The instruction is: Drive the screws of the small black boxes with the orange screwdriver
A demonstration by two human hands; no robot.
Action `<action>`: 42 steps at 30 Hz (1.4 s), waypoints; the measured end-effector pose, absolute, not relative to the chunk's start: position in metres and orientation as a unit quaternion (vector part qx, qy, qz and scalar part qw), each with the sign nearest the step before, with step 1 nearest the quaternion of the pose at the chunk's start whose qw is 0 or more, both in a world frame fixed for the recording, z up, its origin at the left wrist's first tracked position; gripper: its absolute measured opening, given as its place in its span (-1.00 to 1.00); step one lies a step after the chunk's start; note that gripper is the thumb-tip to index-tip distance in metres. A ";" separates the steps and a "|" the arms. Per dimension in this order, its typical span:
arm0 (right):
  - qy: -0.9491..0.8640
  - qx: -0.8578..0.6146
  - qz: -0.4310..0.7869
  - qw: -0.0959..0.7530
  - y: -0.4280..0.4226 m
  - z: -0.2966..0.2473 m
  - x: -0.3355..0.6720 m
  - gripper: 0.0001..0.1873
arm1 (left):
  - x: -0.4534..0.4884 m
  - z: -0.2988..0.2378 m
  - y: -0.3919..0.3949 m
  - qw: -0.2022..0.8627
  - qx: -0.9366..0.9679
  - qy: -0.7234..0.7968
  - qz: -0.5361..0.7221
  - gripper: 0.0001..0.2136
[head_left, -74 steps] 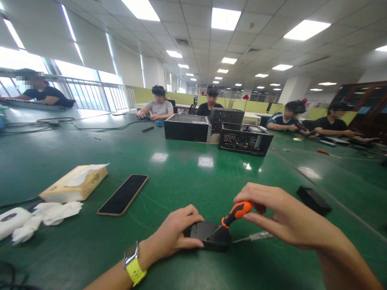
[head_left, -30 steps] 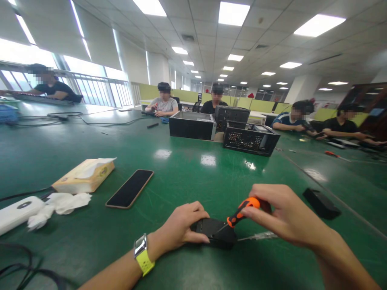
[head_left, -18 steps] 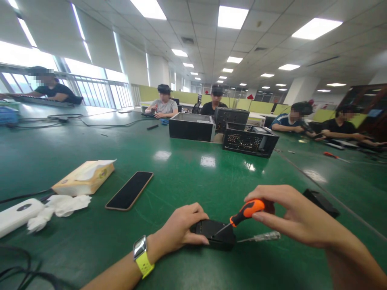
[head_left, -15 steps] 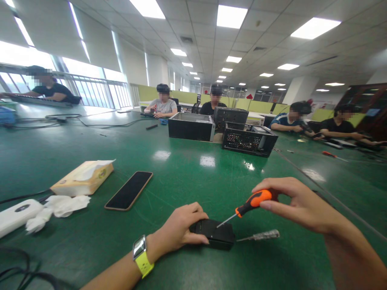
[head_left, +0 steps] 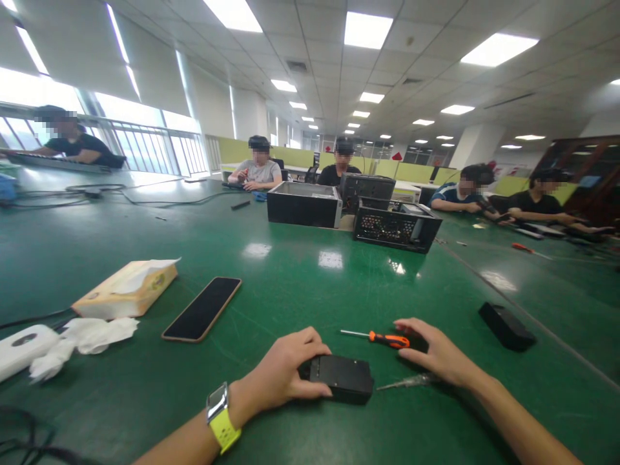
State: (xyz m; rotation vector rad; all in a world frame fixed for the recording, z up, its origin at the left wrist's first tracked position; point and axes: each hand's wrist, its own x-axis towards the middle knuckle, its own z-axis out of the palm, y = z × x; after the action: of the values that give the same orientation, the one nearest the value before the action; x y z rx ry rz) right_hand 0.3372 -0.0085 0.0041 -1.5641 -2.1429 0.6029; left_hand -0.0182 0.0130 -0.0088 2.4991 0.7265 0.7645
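My left hand (head_left: 283, 374), with a yellow-strapped watch on the wrist, is closed over the left end of a small black box (head_left: 341, 378) lying flat on the green table (head_left: 310, 284). My right hand (head_left: 433, 352) rests low on the table, to the right of the box. Its fingertips are still closed on the handle end of an orange screwdriver (head_left: 382, 338). The screwdriver lies flat just behind the box, tip pointing left. A clear-handled screwdriver (head_left: 407, 382) lies under my right hand.
A phone (head_left: 202, 309), a tissue box (head_left: 126, 289), crumpled tissue (head_left: 82, 336) and a white power bank (head_left: 19, 343) lie at the left. Another black box (head_left: 506, 326) lies at the right. Open computer cases (head_left: 394, 226) stand mid-table. Several people work at the far side.
My right hand lifted the orange screwdriver's tip off the black box, moved it back and lowered it flat onto the table. My left hand has stayed on the box.
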 end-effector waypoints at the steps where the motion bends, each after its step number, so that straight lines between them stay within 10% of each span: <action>1: -0.773 -0.562 0.216 0.199 -0.012 0.009 0.340 -0.51 | -0.018 -0.009 0.013 0.214 0.900 0.262 0.273 -0.52; 10: -0.788 -0.546 0.278 0.050 -0.037 0.024 0.337 -0.92 | -0.019 -0.007 0.012 0.221 0.900 0.260 0.271 -0.55; 42: -0.832 -0.489 0.237 0.109 -0.042 0.007 0.287 -0.73 | -0.018 -0.008 0.009 0.242 0.891 0.255 0.288 -0.60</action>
State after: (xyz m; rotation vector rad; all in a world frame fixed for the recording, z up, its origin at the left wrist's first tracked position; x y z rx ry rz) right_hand 0.2873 -0.0422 0.0071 -1.4375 -2.4485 0.6982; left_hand -0.0183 0.0092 -0.0082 2.4342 0.6977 0.7882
